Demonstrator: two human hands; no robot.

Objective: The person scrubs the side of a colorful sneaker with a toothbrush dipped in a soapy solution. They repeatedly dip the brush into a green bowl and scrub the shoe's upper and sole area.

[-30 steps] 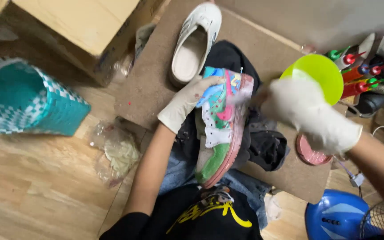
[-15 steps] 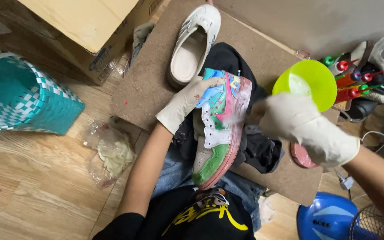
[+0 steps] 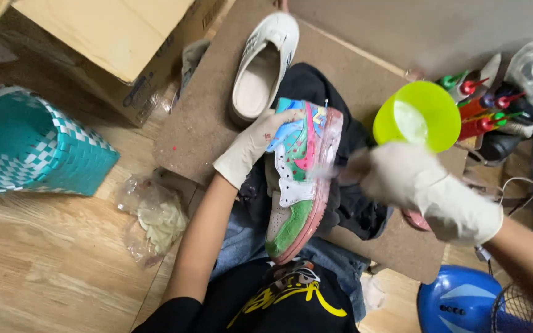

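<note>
The right hand (image 3: 424, 185) has come in from the right of the frame toward the painted sneaker (image 3: 297, 179) — it was further off by the green cup a moment ago, and now its blurred fingertips sit at the shoe's pink sole edge, so the work on that edge looks to be under way. The blur hides the fingers, so I cannot tell whether they pinch a cloth or brush or are simply curled.

Nearest the viewer, low in the frame, is the black shirt with yellow print (image 3: 279, 296) and jeans. On the lap, at the centre of the frame, lies the sneaker on a dark cloth (image 3: 353, 213). Its long axis runs up and down the picture, tilted slightly right at the top, with the green end nearest the body and the blue end pointing away. The left hand (image 3: 254, 145), gloved in white, grips the shoe's upper left side, fingers wrapped round it.

Beyond, a white slip-on shoe (image 3: 263, 65) rests on the brown board (image 3: 198, 123). To the right, the lime-green cup (image 3: 417, 114) stands by coloured squeeze bottles (image 3: 482, 108). Far left — a teal woven basket (image 3: 29, 145) and a cardboard box (image 3: 112, 37).
</note>
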